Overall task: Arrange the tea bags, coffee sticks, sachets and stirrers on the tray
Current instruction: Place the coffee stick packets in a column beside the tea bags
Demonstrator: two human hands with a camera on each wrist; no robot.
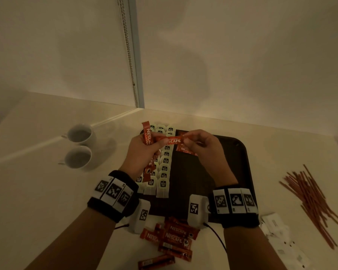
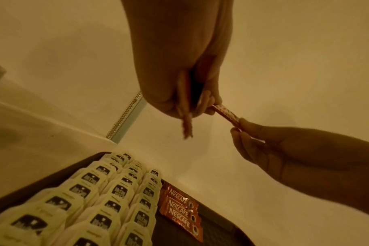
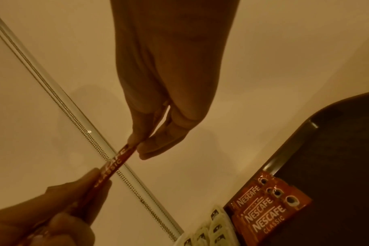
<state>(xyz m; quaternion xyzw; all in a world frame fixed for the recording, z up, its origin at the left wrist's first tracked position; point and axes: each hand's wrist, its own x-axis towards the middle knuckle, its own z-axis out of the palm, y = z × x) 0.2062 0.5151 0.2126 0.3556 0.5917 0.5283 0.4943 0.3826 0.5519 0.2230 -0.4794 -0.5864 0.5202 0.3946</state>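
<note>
Both hands hover above the dark tray (image 1: 236, 164). My left hand (image 1: 144, 151) grips a bunch of red coffee sticks (image 1: 147, 133) and pinches one end of a single coffee stick (image 1: 172, 140). My right hand (image 1: 201, 147) pinches the other end of that stick (image 3: 114, 164). The stick (image 2: 226, 114) spans between the two hands. Rows of white tea bags (image 1: 164, 168) fill the tray's left side. A few coffee sticks (image 2: 181, 211) lie side by side on the tray beside the tea bags, seen as coffee sticks (image 3: 267, 208) in the right wrist view.
Two white cups (image 1: 80, 145) stand left of the tray. A loose pile of coffee sticks (image 1: 172, 238) lies on the counter near my wrists. Red stirrers (image 1: 312, 203) are heaped at the right, with white sachets (image 1: 277, 230) below them. A wall corner rises behind.
</note>
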